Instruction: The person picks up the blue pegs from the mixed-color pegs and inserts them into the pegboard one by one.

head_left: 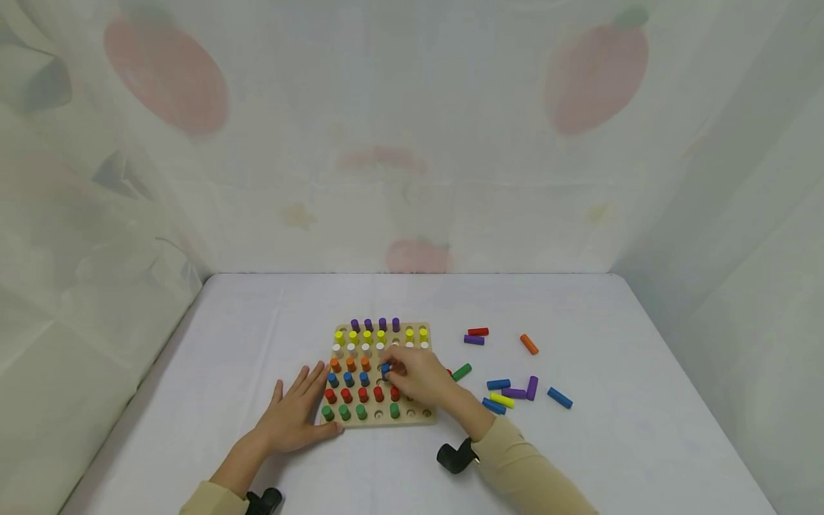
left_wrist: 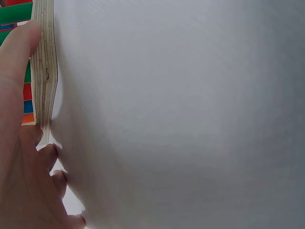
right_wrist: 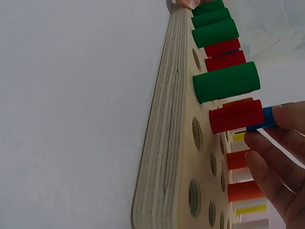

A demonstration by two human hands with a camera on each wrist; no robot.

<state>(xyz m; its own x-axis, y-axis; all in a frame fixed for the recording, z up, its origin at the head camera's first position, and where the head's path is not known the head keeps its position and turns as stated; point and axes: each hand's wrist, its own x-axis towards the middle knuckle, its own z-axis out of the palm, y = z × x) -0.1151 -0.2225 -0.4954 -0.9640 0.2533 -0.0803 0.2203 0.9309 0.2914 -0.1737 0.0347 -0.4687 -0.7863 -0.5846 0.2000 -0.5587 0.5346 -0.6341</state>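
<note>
A wooden pegboard [head_left: 412, 423] lies on the table with rows of purple, yellow, white, orange, blue, red and green pegs standing in its holes. My right hand [head_left: 418, 375] pinches a blue peg [right_wrist: 268, 116] between thumb and fingertips over the blue row. In the right wrist view that peg is partly behind a standing red peg [right_wrist: 237, 116]. My left hand [head_left: 292, 418] lies with fingers spread along the board's left side. Its thumb [left_wrist: 29, 36] rests at the near left corner, beside a green peg [head_left: 327, 413]. Some holes are hidden under my right hand.
Loose pegs lie to the right of the board: a red one [head_left: 478, 331], an orange one [head_left: 529, 344], a yellow one [head_left: 502, 400], a green one [head_left: 461, 372], plus several blue and purple. White curtains [head_left: 412, 214] stand behind and at both sides of the white table [head_left: 257, 307].
</note>
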